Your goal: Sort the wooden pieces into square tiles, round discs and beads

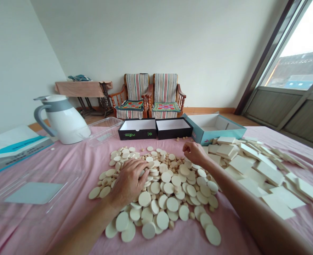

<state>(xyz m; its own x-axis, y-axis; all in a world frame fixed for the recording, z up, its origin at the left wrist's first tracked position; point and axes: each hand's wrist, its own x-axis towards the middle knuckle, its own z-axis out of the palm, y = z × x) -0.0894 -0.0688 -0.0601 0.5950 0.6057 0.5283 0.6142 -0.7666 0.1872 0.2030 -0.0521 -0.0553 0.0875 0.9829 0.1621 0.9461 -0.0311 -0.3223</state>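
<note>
The pink cloth [199,237] runs loose and creased under everything near the hands, and from where I stand a forearm dragging it could shift the whole lot. The pale blue box [212,137], ahead and to the right of the right hand, has the heap of flat wooden squares [243,164] spread just beside it; those overlap at slants, so a nudge from the right forearm might set them sliding. The grey-and-white jug [66,124], well off beyond the left hand, could topple if that arm swung wide. Ahead of both hands sit two open black boxes, the left one [143,134] and the right one [172,132], easily knocked askew by a careless knuckle. The left hand [131,179] rests loosely open, palm down on the pile, thumb apart from the fingers; I can't tell whether it grips anything beneath. The right hand [193,152] is curled closed by the pile's far right edge, contents hidden. Under and between them lie the round wooden discs [172,204], stacked untidily, so pressing or raking could make them slip. Smallest are the wooden beads [172,163] among them, likely to roll away if stirred roughly.
</note>
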